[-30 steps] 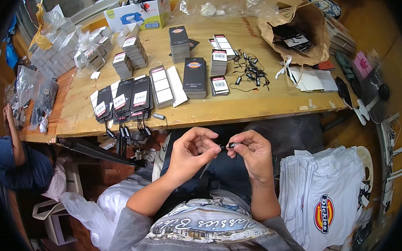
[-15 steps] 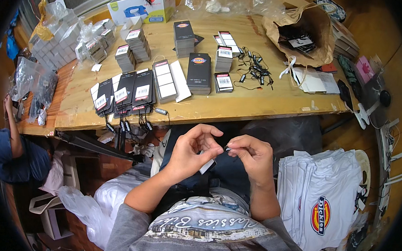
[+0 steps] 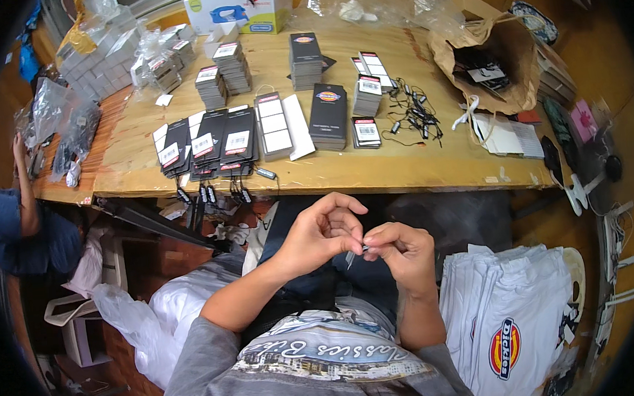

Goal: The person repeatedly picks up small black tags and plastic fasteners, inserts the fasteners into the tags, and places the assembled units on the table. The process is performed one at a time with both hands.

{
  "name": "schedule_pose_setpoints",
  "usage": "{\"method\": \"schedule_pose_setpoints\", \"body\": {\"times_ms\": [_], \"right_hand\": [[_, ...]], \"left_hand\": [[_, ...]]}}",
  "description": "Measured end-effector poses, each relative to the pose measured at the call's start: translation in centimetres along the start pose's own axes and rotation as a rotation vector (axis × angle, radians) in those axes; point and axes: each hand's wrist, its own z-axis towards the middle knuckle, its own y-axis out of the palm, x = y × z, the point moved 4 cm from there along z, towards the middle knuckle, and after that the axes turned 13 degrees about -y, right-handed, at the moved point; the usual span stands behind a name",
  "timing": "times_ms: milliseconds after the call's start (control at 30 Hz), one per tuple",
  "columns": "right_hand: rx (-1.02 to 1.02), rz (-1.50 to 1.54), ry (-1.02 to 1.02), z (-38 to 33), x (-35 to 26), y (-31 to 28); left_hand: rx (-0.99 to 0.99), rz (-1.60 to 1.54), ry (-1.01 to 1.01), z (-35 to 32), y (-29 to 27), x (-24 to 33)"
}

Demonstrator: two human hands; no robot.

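Over my lap my two hands meet at the fingertips. My right hand (image 3: 406, 254) is closed in a pinch on a small dark string seal (image 3: 366, 249), like the loose ones on the table. My left hand (image 3: 326, 230) pinches with thumb and forefinger right beside it, its other fingers curled. A hang tag (image 3: 350, 259), seen nearly edge-on as a thin pale strip, hangs under the left fingertips. The string is too fine to make out. On the table ahead lie black hang tags (image 3: 237, 141) with barcode stickers, their strings and seals drooping over the front edge.
Loose black string seals (image 3: 417, 112) lie on the wooden table (image 3: 402, 167), near stacks of black tags (image 3: 328, 117) and stickered tags (image 3: 211, 88). A paper bag (image 3: 519, 58) stands at the right rear. Folded white shirts (image 3: 476, 312) are at my right. Another person's sleeve (image 3: 47, 233) shows at left.
My hands have come together, so the seal now sits between both sets of fingertips. The tag has turned from showing its white face to nearly edge-on. The view has shifted slightly.
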Motion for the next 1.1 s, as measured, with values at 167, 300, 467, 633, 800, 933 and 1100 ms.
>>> {"method": "schedule_pose_setpoints", "body": {"times_ms": [167,300,467,633,800,933,1100], "right_hand": [[-0.074,-0.07,-0.014,0.6,-1.6,-0.1],[-0.157,-0.115,-0.071,1.7,-3.5,0.1],[-0.221,-0.225,-0.109,2.1,-5.6,0.6],[-0.33,-0.226,-0.204,2.1,-7.0,2.8],[-0.559,-0.151,-0.398,2.9,-6.4,7.0],[-0.592,-0.071,-0.314,4.6,-2.5,11.6],[-0.679,-0.176,-0.313,5.2,2.0,14.5]], "left_hand": [[-0.302,0.14,-0.012,0.6,-0.3,-0.1],[-0.685,0.094,-0.241,-0.3,0.2,-0.9],[-0.48,0.468,-0.056,-1.8,-1.5,1.3],[0.149,1.093,0.48,-7.1,-1.7,9.0],[1.032,1.412,0.635,-12.6,-6.4,13.3],[1.258,1.416,0.555,-12.6,-14.3,13.8],[1.099,1.46,0.287,-10.8,-19.6,12.0]]}}
